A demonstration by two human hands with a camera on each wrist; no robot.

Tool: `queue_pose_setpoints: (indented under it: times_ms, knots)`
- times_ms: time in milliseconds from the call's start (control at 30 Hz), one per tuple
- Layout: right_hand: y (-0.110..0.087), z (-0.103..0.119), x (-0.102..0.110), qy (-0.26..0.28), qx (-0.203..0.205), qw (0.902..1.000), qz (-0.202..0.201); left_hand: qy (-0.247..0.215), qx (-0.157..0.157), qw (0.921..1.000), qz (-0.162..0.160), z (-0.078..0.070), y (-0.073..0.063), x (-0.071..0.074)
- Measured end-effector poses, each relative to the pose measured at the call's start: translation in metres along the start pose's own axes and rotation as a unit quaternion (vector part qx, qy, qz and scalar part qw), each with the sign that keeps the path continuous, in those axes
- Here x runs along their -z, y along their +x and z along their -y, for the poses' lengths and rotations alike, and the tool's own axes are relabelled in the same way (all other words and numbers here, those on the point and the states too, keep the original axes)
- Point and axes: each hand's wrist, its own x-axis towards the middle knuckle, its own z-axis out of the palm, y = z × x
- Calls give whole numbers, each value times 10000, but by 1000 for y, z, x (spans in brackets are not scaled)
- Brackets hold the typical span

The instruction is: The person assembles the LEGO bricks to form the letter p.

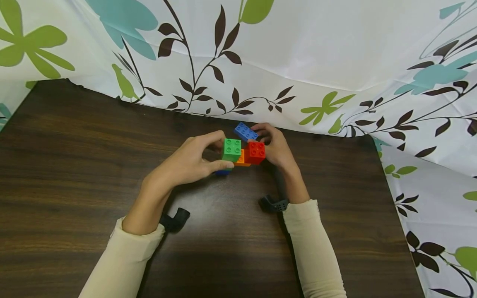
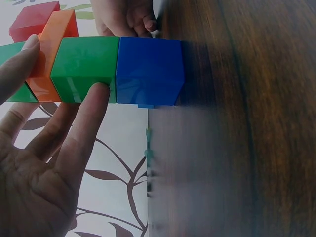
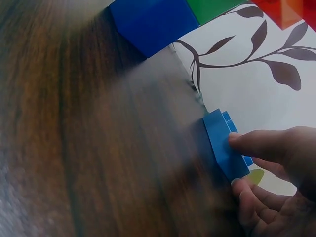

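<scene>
My left hand (image 1: pixel 188 161) grips a stack of toy building bricks, thumb on one side and fingers on the other. In the left wrist view, a dark blue brick (image 2: pixel 150 69) forms the bottom, with a green brick (image 2: pixel 86 69) above it, then an orange brick (image 2: pixel 49 59). On top, a bright green brick (image 1: pixel 232 149) and a red brick (image 1: pixel 256 152) sit side by side. Behind the stack, a flat light blue brick (image 1: pixel 245 131) with studs lies on the table. My right hand (image 1: pixel 276 147) pinches its right end between thumb and fingers.
The dark wooden table (image 1: pixel 74 178) ends at the back against a white curtain (image 1: pixel 298 49) printed with leaves and flowers. Both bricks and hands are near that back edge. A black wrist mount (image 1: pixel 177 219) shows by the left sleeve, another black mount (image 1: pixel 273 204) by the right.
</scene>
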Motion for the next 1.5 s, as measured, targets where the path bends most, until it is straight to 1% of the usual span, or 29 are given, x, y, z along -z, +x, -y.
queue_pose_setpoints:
  times_ms: [333,500,733,1067,1300,1500]
  knots:
    - [-1,3,3,101,-44,9999,19,-55,46,10000,16,0,0,0]
    - [-2,4,4,163,12,9999,5,-50,59,10000,19,1,1,0]
    - [-2,4,7,5,174,9998,-104,-79,57,9999,25,2,0,0]
    - [-9,19,18,-231,291,9989,-269,-116,-27,9999,36,2,0,0]
    - [-13,26,22,13,337,9989,-324,-99,-15,9999,46,2,0,0]
    - [-15,32,26,117,384,9986,-347,-97,-30,9999,46,3,0,0]
